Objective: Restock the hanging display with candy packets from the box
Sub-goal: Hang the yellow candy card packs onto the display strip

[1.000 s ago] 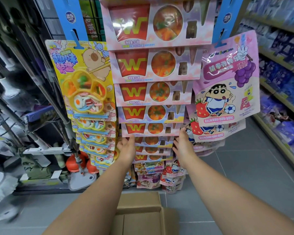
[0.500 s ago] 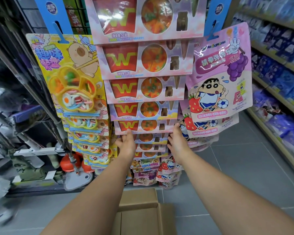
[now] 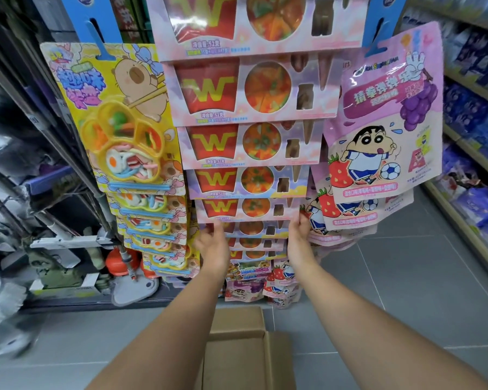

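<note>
Pink W candy packet, fifth visible down the centre column of the hanging display: your left hand grasps its lower left corner and your right hand its lower right, fingertips tucked behind the card. Your hands partly cover the packets beneath. Box on the floor between your forearms, cut off at the frame's bottom edge, contents not visible

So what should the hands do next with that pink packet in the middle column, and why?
Probably settle the pink packet into place on the display, then let go. The left hand and right hand hold its lower corners, it lines up under the packets above, and the box on the floor waits below.
</note>
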Tool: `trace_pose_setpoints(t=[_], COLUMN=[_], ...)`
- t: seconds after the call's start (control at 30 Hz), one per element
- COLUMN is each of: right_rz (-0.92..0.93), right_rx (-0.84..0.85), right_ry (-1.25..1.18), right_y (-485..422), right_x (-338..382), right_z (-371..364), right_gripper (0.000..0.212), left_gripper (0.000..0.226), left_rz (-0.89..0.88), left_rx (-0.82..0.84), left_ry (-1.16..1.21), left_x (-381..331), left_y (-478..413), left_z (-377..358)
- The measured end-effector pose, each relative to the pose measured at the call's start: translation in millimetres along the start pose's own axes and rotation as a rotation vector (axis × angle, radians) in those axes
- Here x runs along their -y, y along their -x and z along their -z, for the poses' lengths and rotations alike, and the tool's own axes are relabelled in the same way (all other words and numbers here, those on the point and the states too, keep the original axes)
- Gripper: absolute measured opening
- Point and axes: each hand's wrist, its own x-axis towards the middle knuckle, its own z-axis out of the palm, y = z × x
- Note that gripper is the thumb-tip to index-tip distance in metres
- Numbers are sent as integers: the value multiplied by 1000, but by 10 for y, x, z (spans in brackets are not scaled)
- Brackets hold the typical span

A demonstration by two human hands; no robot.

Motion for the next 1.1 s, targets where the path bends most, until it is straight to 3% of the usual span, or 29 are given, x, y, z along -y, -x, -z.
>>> trace_pose_setpoints(t=[0.07,0.2,0.3,0.37,0.47,0.53,0.6,0.8,0.9,1.0,1.1], right_rz=[-3,-51,-140,-223,-274,-289,-287,-287,-356,-393,-415], right_rx=[0,-3,-11,-15,-29,-41,-37,-69,-59,-29,-45], right_ry=[69,68,-10,-92,-171,-183,-192,-183,-184,-180,-152], right_y=[47,-47,-196,-312,-425,-419,-396,-452,-503,-503,-457], right_x=[-155,-391,-464,-515,-588,-568,-566,-654,-710,-701,-637], right_z=[-55,-104,-109,-145,-184,-186,-167,-117,-126,-144,-141], right_gripper=[45,55,61,71,86,79,73,97,121,109,103], left_gripper=[60,98,60,55,86,110,119,111,85,68,71], left_rz=[65,169,205,208,204,198,212,199,137,176,199], left_rx=[-18,72,137,138,120,102,97,156,173,211,241], left_ry=[76,171,236,265,313,295,199,116,160,244,219], left_x=[154,512,298,270,435,770,1064,1050,429,299,327], left_y=[-20,-385,-234,-259,-516,-885,-1130,-970,-356,-273,-338], left_z=[9,-14,48,62,7,-87,-133,-24,136,168,174])
